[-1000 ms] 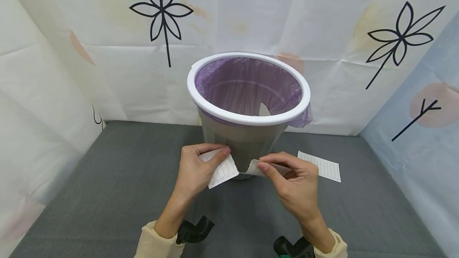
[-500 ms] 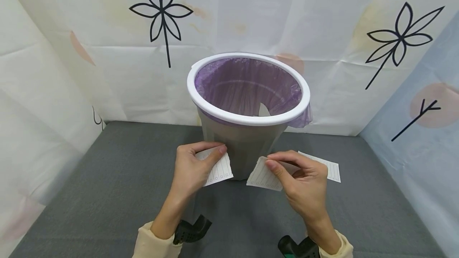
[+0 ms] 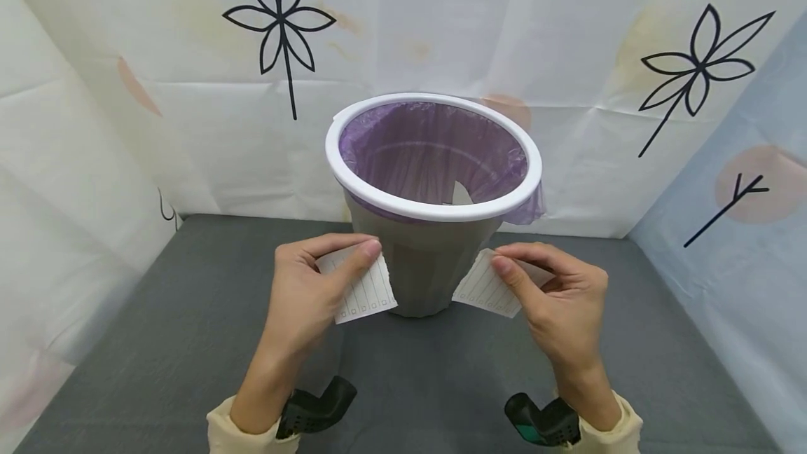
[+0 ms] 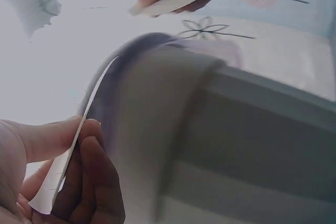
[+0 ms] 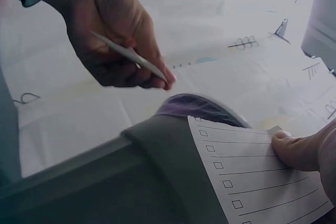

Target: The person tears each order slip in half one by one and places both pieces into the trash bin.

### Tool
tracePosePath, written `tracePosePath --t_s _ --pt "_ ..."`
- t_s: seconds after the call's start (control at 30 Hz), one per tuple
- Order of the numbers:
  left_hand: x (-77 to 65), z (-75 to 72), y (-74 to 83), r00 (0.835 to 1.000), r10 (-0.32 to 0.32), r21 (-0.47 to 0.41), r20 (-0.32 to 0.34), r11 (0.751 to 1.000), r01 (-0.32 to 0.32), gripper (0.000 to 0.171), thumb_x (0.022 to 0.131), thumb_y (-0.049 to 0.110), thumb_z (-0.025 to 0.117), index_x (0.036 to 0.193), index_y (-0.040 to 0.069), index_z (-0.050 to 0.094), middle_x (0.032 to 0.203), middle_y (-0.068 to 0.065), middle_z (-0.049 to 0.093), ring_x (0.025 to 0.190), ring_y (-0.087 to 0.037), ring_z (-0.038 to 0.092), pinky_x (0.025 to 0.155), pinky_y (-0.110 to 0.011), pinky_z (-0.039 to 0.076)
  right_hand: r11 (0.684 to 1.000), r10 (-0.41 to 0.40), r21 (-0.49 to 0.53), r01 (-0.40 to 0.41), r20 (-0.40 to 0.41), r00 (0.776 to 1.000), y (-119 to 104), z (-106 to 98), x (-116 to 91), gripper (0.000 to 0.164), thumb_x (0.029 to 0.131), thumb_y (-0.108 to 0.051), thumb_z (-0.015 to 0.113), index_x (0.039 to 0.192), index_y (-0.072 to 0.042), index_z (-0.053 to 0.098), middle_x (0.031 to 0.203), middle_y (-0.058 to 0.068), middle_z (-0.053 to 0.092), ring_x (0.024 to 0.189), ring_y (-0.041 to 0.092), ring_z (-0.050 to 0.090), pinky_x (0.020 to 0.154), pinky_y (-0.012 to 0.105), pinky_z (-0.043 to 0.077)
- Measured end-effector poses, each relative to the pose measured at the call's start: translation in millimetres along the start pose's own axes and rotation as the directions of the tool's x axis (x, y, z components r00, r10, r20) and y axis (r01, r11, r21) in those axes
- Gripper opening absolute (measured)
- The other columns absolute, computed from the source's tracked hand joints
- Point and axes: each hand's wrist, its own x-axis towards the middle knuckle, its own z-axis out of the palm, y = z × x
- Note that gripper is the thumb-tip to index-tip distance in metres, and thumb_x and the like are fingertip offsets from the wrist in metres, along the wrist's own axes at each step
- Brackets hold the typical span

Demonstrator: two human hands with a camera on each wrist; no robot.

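My left hand (image 3: 315, 286) pinches a torn piece of lined checklist paper (image 3: 368, 291) between thumb and fingers, left of the bin's front. Opposite it, my right hand (image 3: 557, 293) pinches a second torn piece (image 3: 488, 286), its ragged edge facing left. Printed lines and small check boxes show on this right-hand paper (image 5: 252, 177) in the right wrist view. Between and behind both hands stands a grey waste bin (image 3: 416, 265) with a white rim and a purple liner (image 3: 429, 146). A white scrap (image 3: 461, 193) lies inside the liner.
The bin stands on a grey cloth-covered surface (image 3: 403, 384), near a white backdrop (image 3: 429, 19) printed with flower outlines. Fabric walls rise at the left and right. The lined slip seen earlier at right is hidden behind the right hand.
The paper strip joining both hands has torn into two separate pieces. The left hand has moved left and slightly up, the right hand right and up, each keeping its piece.
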Motion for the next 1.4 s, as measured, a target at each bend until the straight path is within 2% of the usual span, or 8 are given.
tracePosePath --t_s 0.17,0.27,0.43,0.53,0.7,1.0,1.23,1.4 --pt "12.8 -9.0 22.7 0.996 0.055 -0.057 -0.075 0.997 -0.059 0.013 0.087 -0.002 0.077 0.099 -0.009 0.076 0.095 -0.017 0.074 0.065 -0.019 0.067 0.057 -0.03 0.058 0.997 -0.003 0.073 0.01 -0.092 0.996 -10 -5 29 0.013 0.079 0.018 0.077 0.087 0.023 0.068 0.083 0.018 0.075 0.074 0.018 0.072 0.066 0.022 0.055" --pt "23.4 -11.4 37.4 0.991 0.086 -0.151 -0.1 0.983 -0.101 0.011 0.088 -0.004 0.075 0.098 -0.008 0.077 0.096 -0.019 0.073 0.068 -0.018 0.068 0.06 -0.03 0.058 0.984 -0.004 0.177 0.031 -0.151 0.989 -15 -8 50 0.018 0.077 0.02 0.077 0.088 0.027 0.065 0.083 0.021 0.073 0.075 0.022 0.071 0.07 0.026 0.057" --pt "51.9 -12.7 63.7 0.984 0.147 -0.36 -0.103 0.916 -0.175 0.009 0.088 -0.004 0.075 0.096 -0.008 0.077 0.091 -0.019 0.073 0.075 -0.021 0.07 0.066 -0.031 0.06 0.94 -0.011 0.332 0.086 -0.221 0.975 -17 -10 85 0.019 0.074 0.025 0.075 0.087 0.03 0.062 0.082 0.026 0.071 0.075 0.028 0.068 0.072 0.031 0.057" --pt "72.1 -10.8 78.7 0.983 0.138 -0.448 -0.118 0.877 -0.177 0.011 0.087 -0.003 0.077 0.096 -0.009 0.077 0.09 -0.018 0.072 0.082 -0.022 0.066 0.065 -0.028 0.059 0.931 0.013 0.356 0.075 -0.239 0.971 -18 -10 104 0.015 0.076 0.026 0.072 0.088 0.028 0.064 0.083 0.027 0.069 0.078 0.029 0.064 0.073 0.033 0.054" --pt "105.7 -1.6 97.4 0.993 0.078 -0.54 -0.09 0.834 -0.114 0.011 0.087 0.0 0.078 0.095 -0.007 0.077 0.098 -0.015 0.069 0.094 -0.021 0.06 0.067 -0.027 0.054 0.936 0.045 0.35 0.044 -0.241 0.969 -20 -9 139 0.011 0.082 0.023 0.069 0.092 0.025 0.066 0.087 0.027 0.068 0.087 0.031 0.06 0.08 0.037 0.05" --pt "165.2 24.3 108.2 0.996 -0.087 -0.655 -0.028 0.754 0.048 0.007 0.09 0.001 0.072 0.088 -0.006 0.071 0.088 -0.013 0.066 0.075 -0.022 0.064 0.064 -0.029 0.052 0.885 0.196 0.45 -0.12 -0.128 0.972 -14 6 199 0.01 0.087 0.016 0.068 0.097 0.02 0.069 0.096 0.023 0.064 0.097 0.029 0.06 0.086 0.035 0.052" --pt "203.4 37.9 98.5 0.972 -0.234 -0.624 0.008 0.759 0.188 0.004 0.091 0.001 0.072 0.088 0.0 0.07 0.087 -0.01 0.069 0.075 -0.021 0.067 0.063 -0.03 0.054 0.881 0.296 0.392 -0.265 -0.021 0.955 7 29 224 0.008 0.087 0.013 0.071 0.095 0.014 0.072 0.098 0.019 0.064 0.094 0.026 0.061 0.079 0.033 0.055" --pt "219.4 38.9 87.3 0.945 -0.326 -0.56 0.019 0.78 0.28 0.005 0.09 0.002 0.074 0.094 0.002 0.071 0.089 -0.009 0.071 0.079 -0.022 0.069 0.065 -0.033 0.056 0.842 0.427 0.356 -0.404 0.017 0.904 29 36 232 0.006 0.088 0.013 0.07 0.09 0.009 0.074 0.098 0.015 0.063 0.092 0.022 0.06 0.071 0.029 0.056"
